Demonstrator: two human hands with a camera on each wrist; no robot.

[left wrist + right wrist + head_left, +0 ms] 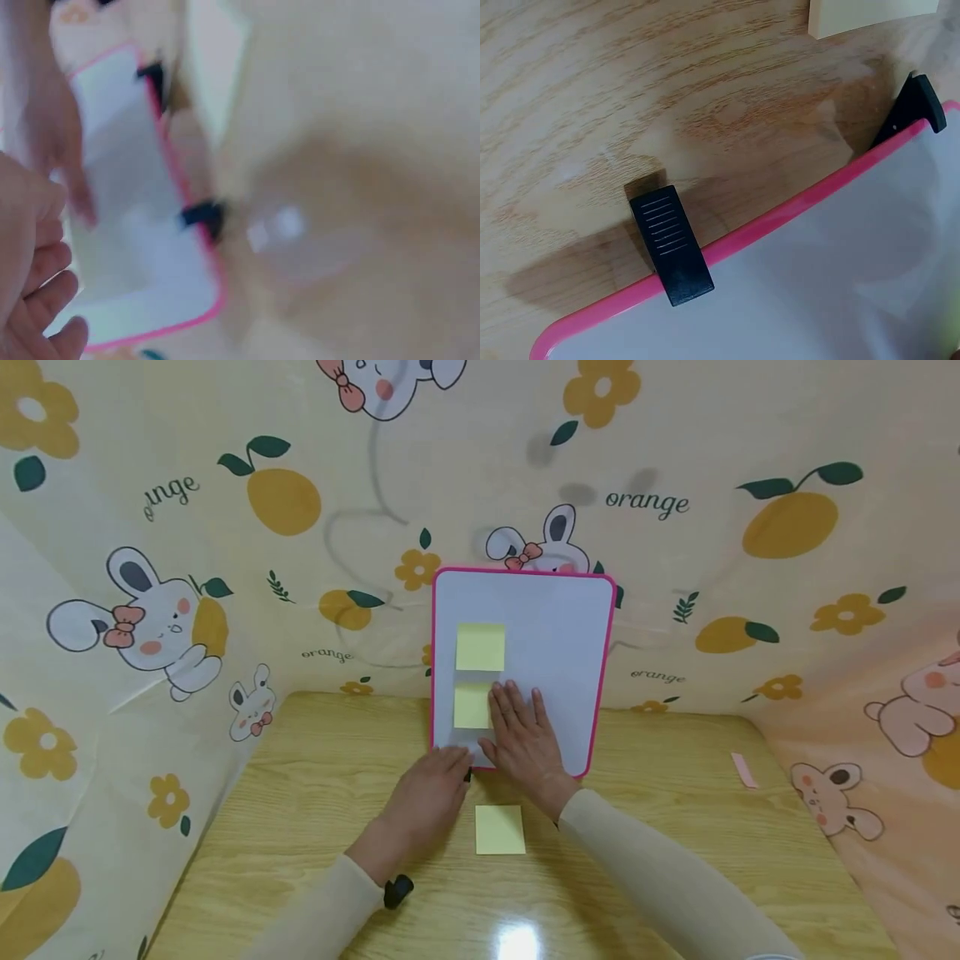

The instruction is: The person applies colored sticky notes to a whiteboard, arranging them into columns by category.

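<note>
A white board [558,627] with a pink rim stands tilted against the patterned backdrop. Two pale yellow sticky notes sit on its left half, an upper note [480,647] and a lower note [471,708]. My right hand [525,735] lies flat on the board, its fingertips at the lower note's right edge. Near the board's lower left corner is my left hand [427,789], with nothing in its loosely bent fingers in the left wrist view. Black clips, one [673,244] left and another [913,109] right in the right wrist view, grip the bottom rim.
On the wooden table [315,827], a yellow sticky note pad [500,830] lies in front of the board, between my forearms. A small pink strip [744,771] is at the right. Printed cloth [487,460] encloses the back and sides.
</note>
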